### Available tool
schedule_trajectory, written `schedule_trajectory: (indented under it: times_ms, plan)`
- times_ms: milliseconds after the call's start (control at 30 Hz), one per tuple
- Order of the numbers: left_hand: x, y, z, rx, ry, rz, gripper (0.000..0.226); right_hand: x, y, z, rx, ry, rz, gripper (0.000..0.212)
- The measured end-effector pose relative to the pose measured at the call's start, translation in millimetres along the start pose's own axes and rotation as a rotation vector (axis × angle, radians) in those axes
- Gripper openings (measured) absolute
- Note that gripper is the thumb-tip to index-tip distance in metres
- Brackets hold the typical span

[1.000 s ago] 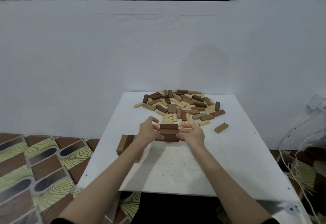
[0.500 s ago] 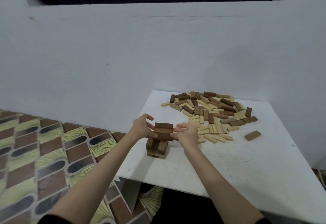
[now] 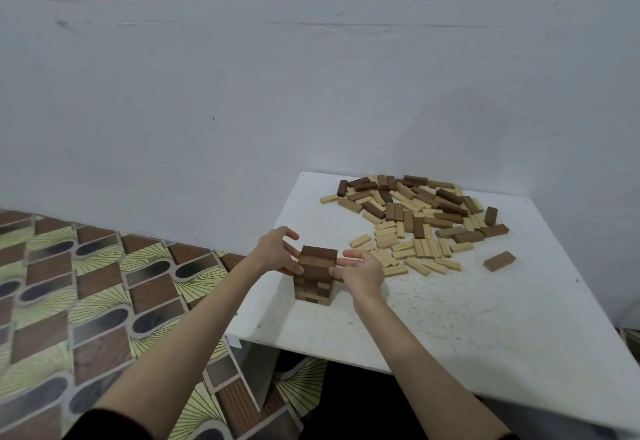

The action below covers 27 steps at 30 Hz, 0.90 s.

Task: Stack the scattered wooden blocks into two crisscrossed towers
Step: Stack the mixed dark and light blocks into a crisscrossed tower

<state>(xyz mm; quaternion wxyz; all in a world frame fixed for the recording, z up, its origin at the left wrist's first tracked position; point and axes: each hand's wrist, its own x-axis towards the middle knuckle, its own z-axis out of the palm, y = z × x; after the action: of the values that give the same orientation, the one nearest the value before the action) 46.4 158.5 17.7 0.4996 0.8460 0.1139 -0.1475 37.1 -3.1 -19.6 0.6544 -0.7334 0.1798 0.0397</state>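
Wooden blocks (image 3: 412,218) are lying mostly in a loose heap of dark and pale pieces at the far right of the white table (image 3: 485,318), while a few are already standing as a short tower (image 3: 314,277) near the table's left edge.

Going from the left: the patterned floor tiles (image 3: 86,284) are showing beside the table. The left hand (image 3: 277,252) is reaching in against the tower's left side, with the thumb and lower fingers curling onto the top dark layer (image 3: 318,259) and the upper fingers spreading loosely above it. The right hand (image 3: 362,271) is meeting the same layer from the other side, fingers bent and pressing its right end. Together they are clamping that layer between them, seemingly three dark blocks side by side, though the exact count is hard to make out at this angle. The layer is sitting crosswise on the rows beneath.

Further right, one dark block (image 3: 499,261) is lying alone, well apart from the heap.

The step in hand looks like seating and squaring a fresh layer on the first tower. The next move calls for letting go evenly on both sides so nothing gets dragged out of line, then reaching to the heap for another set of blocks and turning them crosswise to this layer. The second tower is not yet begun, so most of the work is waiting.
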Motion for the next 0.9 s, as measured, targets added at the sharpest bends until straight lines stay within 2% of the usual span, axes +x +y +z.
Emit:
schedule_trajectory:
  times_ms: [300, 433, 500, 600, 700, 800, 900]
  plan:
    - [5, -1, -5, 0.030, -0.023, 0.005, 0.068, 2, -4, -4, -0.041, -0.053, 0.031, 0.041]
    - [12, 3, -19, 0.223, 0.045, 0.120, 0.076, 3, -21, -16, -0.143, -0.113, -0.111, 0.046]
    - [15, 8, -25, 0.317, -0.015, 0.179, 0.084, 7, -34, -22, -0.268, -0.167, -0.186, 0.050]
    - [18, 15, -22, 0.541, -0.142, 0.235, 0.101, 13, -50, -26, -0.578, -0.367, -0.252, 0.068]
    - [21, 17, -11, 0.761, -0.183, 0.265, 0.113, 16, -52, -22, -0.858, -0.533, -0.297, 0.095]
    - [25, 13, -2, 0.913, -0.188, 0.318, 0.118, 19, -43, -14, -0.990, -0.555, -0.334, 0.116]
    - [29, 10, 2, 0.971, -0.195, 0.348, 0.118, 20, -37, -10, -1.055, -0.545, -0.389, 0.126]
